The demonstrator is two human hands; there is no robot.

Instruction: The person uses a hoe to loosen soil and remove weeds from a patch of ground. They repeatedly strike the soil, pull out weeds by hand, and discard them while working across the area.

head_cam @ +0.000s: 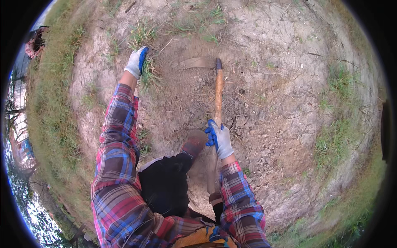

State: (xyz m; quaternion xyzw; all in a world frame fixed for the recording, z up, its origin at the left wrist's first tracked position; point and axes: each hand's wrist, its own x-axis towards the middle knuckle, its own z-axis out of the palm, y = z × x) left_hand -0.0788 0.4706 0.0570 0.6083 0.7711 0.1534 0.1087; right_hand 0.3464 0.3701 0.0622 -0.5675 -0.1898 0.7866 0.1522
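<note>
My left hand (136, 62), in a white glove with a blue coated palm, is closed around a bunch of grass (150, 75) at the upper left. Blades stick out above and below the fist. In my right hand (219, 138), gloved the same way, is the wooden handle (219, 96) of a hoe. Its broad flat blade (200, 62) points left from the far end of the handle and lies at the bare soil. The handle's near end reaches back between my legs. Whether the blade's edge is sunk in the earth, I cannot tell.
Loose clods (263, 142) cover the ground right of the handle. My boot (194, 142) stands on the soil just left of it. Grass tufts (338, 80) grow on the right, and a grassy strip (52, 124) runs along the left. A dark object (385, 131) is at the right rim.
</note>
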